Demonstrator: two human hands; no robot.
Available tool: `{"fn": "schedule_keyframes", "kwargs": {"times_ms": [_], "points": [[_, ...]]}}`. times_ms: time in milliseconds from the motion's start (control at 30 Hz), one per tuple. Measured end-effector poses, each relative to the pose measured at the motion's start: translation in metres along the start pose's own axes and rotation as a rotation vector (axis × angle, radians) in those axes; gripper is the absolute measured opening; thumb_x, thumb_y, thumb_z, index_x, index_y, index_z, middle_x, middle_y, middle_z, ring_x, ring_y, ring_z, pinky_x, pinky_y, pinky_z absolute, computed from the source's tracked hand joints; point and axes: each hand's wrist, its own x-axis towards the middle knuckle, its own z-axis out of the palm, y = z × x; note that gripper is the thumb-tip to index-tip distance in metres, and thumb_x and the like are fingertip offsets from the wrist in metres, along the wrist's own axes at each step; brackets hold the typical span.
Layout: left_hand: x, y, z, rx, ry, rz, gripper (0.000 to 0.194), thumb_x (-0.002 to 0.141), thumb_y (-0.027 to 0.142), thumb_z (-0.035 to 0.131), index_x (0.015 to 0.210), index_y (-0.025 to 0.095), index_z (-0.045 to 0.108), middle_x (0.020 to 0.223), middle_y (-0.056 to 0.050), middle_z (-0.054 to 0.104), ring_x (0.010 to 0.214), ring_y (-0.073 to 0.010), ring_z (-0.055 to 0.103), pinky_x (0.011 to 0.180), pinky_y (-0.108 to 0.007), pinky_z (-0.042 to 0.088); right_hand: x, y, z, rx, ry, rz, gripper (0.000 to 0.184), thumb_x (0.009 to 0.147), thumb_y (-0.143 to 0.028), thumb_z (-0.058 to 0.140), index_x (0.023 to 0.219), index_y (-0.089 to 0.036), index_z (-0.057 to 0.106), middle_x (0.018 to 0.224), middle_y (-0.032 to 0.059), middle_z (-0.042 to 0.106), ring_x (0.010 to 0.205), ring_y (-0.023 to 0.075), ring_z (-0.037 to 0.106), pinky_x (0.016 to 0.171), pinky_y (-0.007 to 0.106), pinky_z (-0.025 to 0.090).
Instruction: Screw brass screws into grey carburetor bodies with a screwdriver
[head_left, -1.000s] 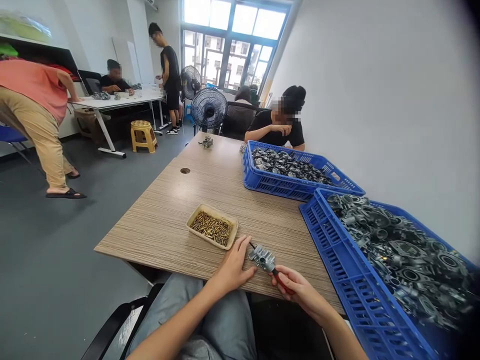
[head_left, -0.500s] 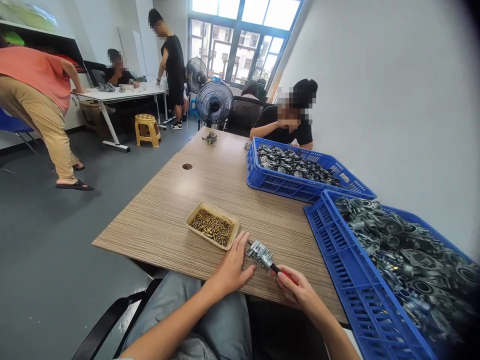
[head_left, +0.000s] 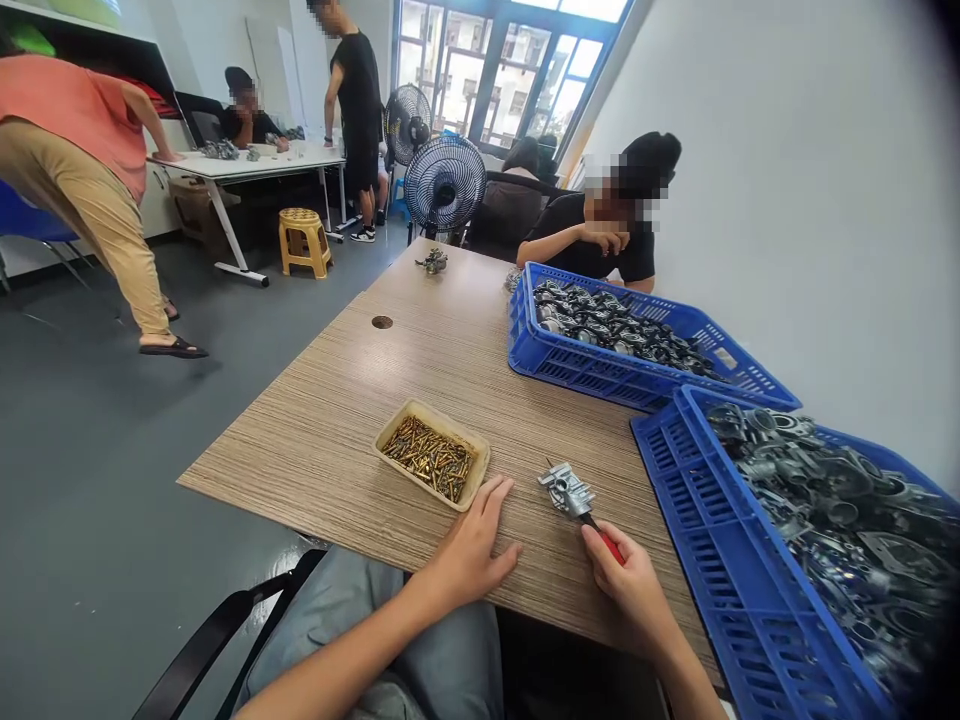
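Observation:
My right hand is closed round the red and black handle of what looks like a screwdriver. On its shaft, in front of the handle, sits a silver cast-metal part, which looks like a carburetor body. A thin tip pokes out past the part's far side. My left hand lies on the table with fingers stretched, holding nothing. Its fingertips are beside the near right corner of a cream plastic tray filled with small brass-coloured pieces, possibly screws or jets.
To the right stands a blue crate heaped with grey metal castings. Behind it, another blue crate holds darker parts. A small metal assembly lies at the wooden table's far end. Across the table sits a person.
My right hand has moved to the right with the screwdriver and the metal part, away from my left hand. The left hand stays by the tray. The view has shifted slightly.

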Motion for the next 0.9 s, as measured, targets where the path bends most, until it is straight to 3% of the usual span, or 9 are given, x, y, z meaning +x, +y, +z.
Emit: {"fn": "schedule_keyframes", "kwargs": {"times_ms": [100, 167, 233, 300, 600, 900], "points": [[0.001, 0.004, -0.001, -0.028, 0.007, -0.029, 0.078, 0.091, 0.020, 0.066, 0.161, 0.023, 0.029, 0.156, -0.016, 0.045, 0.148, -0.0300, 0.046, 0.126, -0.052, 0.042, -0.006, -0.001, 0.005, -0.021, 0.055, -0.021, 0.059, 0.071, -0.073, 0.086, 0.082, -0.020, 0.062, 0.058, -0.0097, 0.027, 0.046, 0.0045, 0.022, 0.040, 0.020, 0.016], [0.002, 0.008, -0.003, -0.048, 0.001, -0.059, 0.061, 0.091, 0.022, 0.065, 0.149, 0.020, 0.043, 0.134, -0.014, 0.058, 0.125, -0.0270, 0.059, 0.111, -0.047, 0.053, -0.012, -0.002, 0.007, 0.017, 0.029, -0.010, 0.057, 0.074, -0.072, 0.084, 0.082, -0.020, 0.062, 0.058, -0.0098, 0.027, 0.046, 0.0043, 0.020, 0.039, 0.020, 0.016], [0.002, 0.011, -0.004, -0.056, -0.033, -0.069, 0.042, 0.091, 0.023, 0.065, 0.131, 0.019, 0.054, 0.112, -0.008, 0.062, 0.103, -0.0228, 0.063, 0.097, -0.040, 0.057, -0.016, -0.003, 0.008, 0.064, -0.027, 0.021, 0.057, 0.076, -0.073, 0.082, 0.082, -0.020, 0.062, 0.056, -0.0107, 0.026, 0.044, 0.0038, 0.017, 0.037, 0.020, 0.016], [0.003, 0.012, -0.005, -0.053, -0.077, -0.055, 0.031, 0.090, 0.024, 0.066, 0.120, 0.020, 0.058, 0.102, -0.005, 0.062, 0.095, -0.0205, 0.061, 0.091, -0.037, 0.055, -0.017, -0.004, 0.007, 0.081, -0.073, 0.063, 0.059, 0.076, -0.075, 0.081, 0.082, -0.020, 0.062, 0.055, -0.0115, 0.026, 0.043, 0.0032, 0.015, 0.036, 0.019, 0.017], [0.002, 0.009, -0.004, -0.055, -0.116, -0.069, 0.033, 0.090, 0.023, 0.067, 0.122, 0.020, 0.059, 0.109, -0.005, 0.065, 0.099, -0.0207, 0.063, 0.093, -0.035, 0.052, -0.010, -0.020, 0.010, -0.021, -0.031, 0.086, 0.060, 0.075, -0.074, 0.081, 0.083, -0.020, 0.057, 0.057, -0.0102, 0.037, 0.042, 0.0029, 0.023, 0.034, 0.017, 0.026], [0.002, 0.008, -0.004, -0.055, -0.142, -0.068, 0.029, 0.092, 0.019, 0.065, 0.120, 0.021, 0.059, 0.114, -0.007, 0.067, 0.106, -0.0222, 0.063, 0.095, -0.036, 0.051, -0.002, -0.018, 0.012, -0.077, -0.023, 0.041, 0.061, 0.077, -0.074, 0.079, 0.090, -0.018, 0.059, 0.058, -0.0115, 0.036, 0.040, 0.0034, 0.025, 0.032, 0.017, 0.028]]}}
